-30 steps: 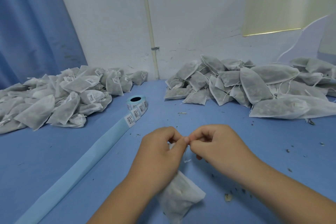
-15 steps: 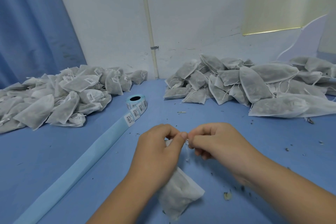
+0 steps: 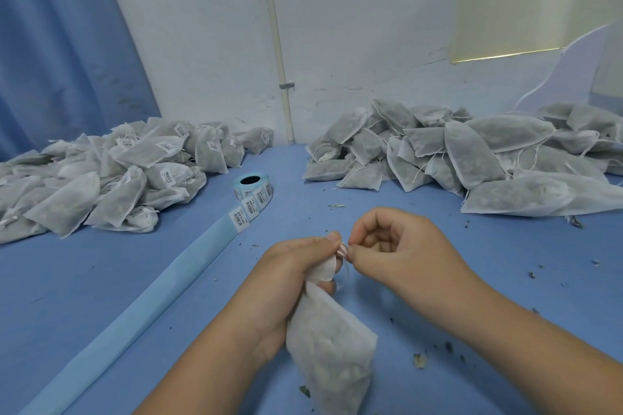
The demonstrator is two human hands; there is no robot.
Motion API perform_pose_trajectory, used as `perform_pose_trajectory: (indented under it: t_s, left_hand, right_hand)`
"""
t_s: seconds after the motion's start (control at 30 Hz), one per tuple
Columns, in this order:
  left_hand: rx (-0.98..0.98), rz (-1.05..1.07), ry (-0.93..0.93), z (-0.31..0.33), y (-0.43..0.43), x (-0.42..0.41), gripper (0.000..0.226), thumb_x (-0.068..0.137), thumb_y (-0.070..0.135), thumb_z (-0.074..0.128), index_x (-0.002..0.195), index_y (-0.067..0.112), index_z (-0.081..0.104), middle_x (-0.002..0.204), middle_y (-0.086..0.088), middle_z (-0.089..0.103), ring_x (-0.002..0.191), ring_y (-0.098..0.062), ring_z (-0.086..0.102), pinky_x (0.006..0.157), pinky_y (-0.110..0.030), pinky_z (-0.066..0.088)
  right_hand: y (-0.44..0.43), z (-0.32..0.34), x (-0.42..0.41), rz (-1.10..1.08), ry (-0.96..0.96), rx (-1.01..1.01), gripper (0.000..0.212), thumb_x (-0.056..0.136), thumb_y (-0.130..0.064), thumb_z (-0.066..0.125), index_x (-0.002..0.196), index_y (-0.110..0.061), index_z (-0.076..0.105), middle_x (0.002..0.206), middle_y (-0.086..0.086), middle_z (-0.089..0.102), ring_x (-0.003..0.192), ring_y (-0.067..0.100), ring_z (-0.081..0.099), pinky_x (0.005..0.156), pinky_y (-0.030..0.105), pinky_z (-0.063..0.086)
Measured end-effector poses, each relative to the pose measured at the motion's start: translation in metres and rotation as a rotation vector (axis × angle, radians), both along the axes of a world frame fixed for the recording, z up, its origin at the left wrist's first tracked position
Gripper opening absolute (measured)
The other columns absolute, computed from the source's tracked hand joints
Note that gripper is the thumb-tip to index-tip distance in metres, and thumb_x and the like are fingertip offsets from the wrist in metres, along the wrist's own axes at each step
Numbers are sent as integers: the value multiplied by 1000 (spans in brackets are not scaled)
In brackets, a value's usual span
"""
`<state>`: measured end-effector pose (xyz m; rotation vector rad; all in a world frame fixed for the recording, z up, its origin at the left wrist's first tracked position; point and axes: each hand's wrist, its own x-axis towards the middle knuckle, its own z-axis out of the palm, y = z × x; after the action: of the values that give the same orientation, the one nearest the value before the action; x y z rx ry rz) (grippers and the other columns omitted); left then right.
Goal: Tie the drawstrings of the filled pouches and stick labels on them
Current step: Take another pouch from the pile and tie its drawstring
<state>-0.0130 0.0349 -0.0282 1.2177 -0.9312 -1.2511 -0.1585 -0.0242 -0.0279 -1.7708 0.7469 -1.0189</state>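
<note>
Since a second ago the hands have parted slightly, baring a gathered neck. One white mesh filled pouch (image 3: 333, 354) hangs over the blue table (image 3: 101, 296), its neck gripped by the left hand (image 3: 286, 283). The right hand (image 3: 401, 256) pinches its thin white drawstring (image 3: 343, 250). Beyond stands one light-blue roll of barcode labels (image 3: 253, 187), the print seemingly too small to read. Farthest lie two piles: the heap of barcode-labelled pouches (image 3: 118, 175) left, the heap of unlabelled pouches (image 3: 455, 158) right.

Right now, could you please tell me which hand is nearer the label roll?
Left. The left hand, gripping the pouch, is front-right of the label roll; the right hand, pinching the drawstring, is farther right.
</note>
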Motion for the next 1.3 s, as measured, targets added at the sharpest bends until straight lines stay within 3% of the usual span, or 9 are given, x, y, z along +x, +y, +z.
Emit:
perform_pose_trajectory:
  t_s: [0.13,0.3,0.5,0.7,0.83,0.93,1.07,1.2,1.3]
  left_hand:
    - [9,38,-34,-1,0,-2,25,70,34,70,56,16,61,49,0,37,40,-12,30,45,-24,24]
    - [-11,121,-35,-2,0,-4,34,88,24,65,56,17,66,46,4,40,36,-9,32,36,-16,28]
    - [-33,204,-115,-7,-2,-5,29,86,30,70,59,20,73,52,8,54,41,-4,46,41,-15,37]
    - [-23,173,-164,-9,-2,-5,25,82,33,73,59,22,74,52,11,56,41,-2,46,45,-16,36]
    - [-34,176,-263,-8,-1,-3,27,83,36,73,61,21,74,50,11,53,42,-6,41,47,-20,33]
    - [-48,220,-393,-6,-1,3,20,84,36,72,67,25,75,58,12,62,45,-4,46,47,-17,37]
    - [-115,207,-532,-6,-4,6,22,87,30,71,65,32,73,60,15,66,48,-1,49,60,-25,42]
    - [-159,119,-487,-9,-4,2,22,87,32,72,66,32,72,59,14,63,48,-6,45,55,-23,39]
    - [-168,111,-456,-9,-5,1,24,88,30,71,65,32,72,57,14,61,48,-6,44,57,-26,40]
  right_hand:
    - [2,-4,1,-92,99,-257,20,75,-7,71,69,-23,62,59,-12,59,51,3,49,54,14,40]
    - [5,-6,0,-184,198,-427,16,75,-12,68,73,-28,67,69,-15,65,60,1,57,57,13,42]
    - [7,-9,1,-264,260,-509,7,76,-32,66,72,-29,70,72,-14,66,71,5,61,63,28,48]
    - [4,-10,0,-311,333,-539,8,75,-25,69,68,-26,71,65,-13,65,65,6,61,64,34,50]
    - [-1,-5,-2,-228,233,-287,15,71,-19,68,58,-26,67,61,-15,65,57,-1,58,54,12,43]
    - [-10,3,-8,-106,65,42,14,73,-16,66,60,-17,67,57,-2,64,51,7,54,54,21,42]
    - [-13,9,-12,206,-253,384,23,73,-7,71,54,-16,62,49,0,36,43,13,36,46,23,31]
    - [-10,5,-7,420,-406,533,28,73,-9,68,56,-16,48,45,-6,24,38,9,25,44,23,20]
    - [-12,4,-8,576,-511,638,32,67,-13,76,62,-16,45,42,-8,24,35,7,26,40,21,23]
